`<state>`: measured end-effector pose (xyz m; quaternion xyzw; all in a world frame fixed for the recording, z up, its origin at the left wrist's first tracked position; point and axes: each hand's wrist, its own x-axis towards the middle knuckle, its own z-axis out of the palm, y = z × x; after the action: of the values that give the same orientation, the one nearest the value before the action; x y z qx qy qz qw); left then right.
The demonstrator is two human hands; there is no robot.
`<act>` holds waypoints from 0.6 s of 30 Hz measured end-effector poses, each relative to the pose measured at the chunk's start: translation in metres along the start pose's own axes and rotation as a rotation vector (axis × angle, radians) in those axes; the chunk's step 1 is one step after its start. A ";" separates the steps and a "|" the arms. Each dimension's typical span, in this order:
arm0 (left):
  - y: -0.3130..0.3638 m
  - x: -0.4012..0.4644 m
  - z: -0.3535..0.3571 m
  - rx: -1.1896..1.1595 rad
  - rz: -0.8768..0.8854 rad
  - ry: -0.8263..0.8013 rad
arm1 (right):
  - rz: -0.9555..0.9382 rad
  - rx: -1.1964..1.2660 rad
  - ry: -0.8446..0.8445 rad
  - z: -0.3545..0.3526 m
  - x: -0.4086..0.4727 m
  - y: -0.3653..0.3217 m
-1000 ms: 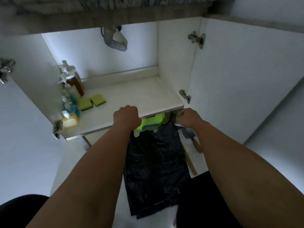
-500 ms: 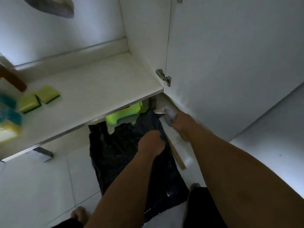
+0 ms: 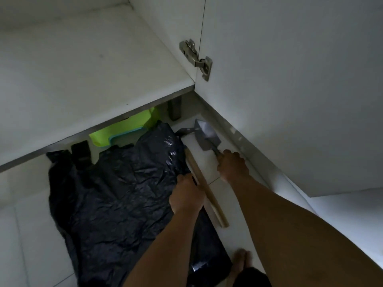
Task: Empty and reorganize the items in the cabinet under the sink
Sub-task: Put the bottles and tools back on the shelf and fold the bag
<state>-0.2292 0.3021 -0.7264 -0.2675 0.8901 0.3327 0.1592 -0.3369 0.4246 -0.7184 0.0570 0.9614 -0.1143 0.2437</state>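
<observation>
A crumpled black plastic bag (image 3: 116, 195) lies flat on the white floor in front of the cabinet. Along its right edge lies a hammer with a long wooden handle (image 3: 209, 195); its dark head (image 3: 183, 131) points toward the cabinet. My left hand (image 3: 186, 195) is closed on that handle near the middle. Right of it, a small metal trowel (image 3: 205, 134) rests on the floor, and my right hand (image 3: 232, 165) grips its handle just behind the blade. A lime-green plastic container (image 3: 126, 129) sits under the cabinet floor (image 3: 83, 65), partly hidden by it.
The open cabinet door (image 3: 290, 79) stands close on the right, its hinge (image 3: 196, 59) at the corner. A metal cabinet leg (image 3: 175, 109) stands behind the trowel. My bare foot (image 3: 241, 259) is on the floor at the bottom.
The view has tilted down and right, so the sponges and bottles have left the frame. My left hand moved from the bag onto the hammer handle; my right hand stays at the trowel.
</observation>
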 end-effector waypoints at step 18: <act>0.040 0.042 0.002 0.065 -0.269 -0.108 | -0.034 0.099 0.055 0.017 0.005 0.021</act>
<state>-0.2867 0.3136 -0.7271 -0.3609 0.8467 0.2931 0.2587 -0.3299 0.4410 -0.7399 0.0555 0.9617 -0.1645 0.2122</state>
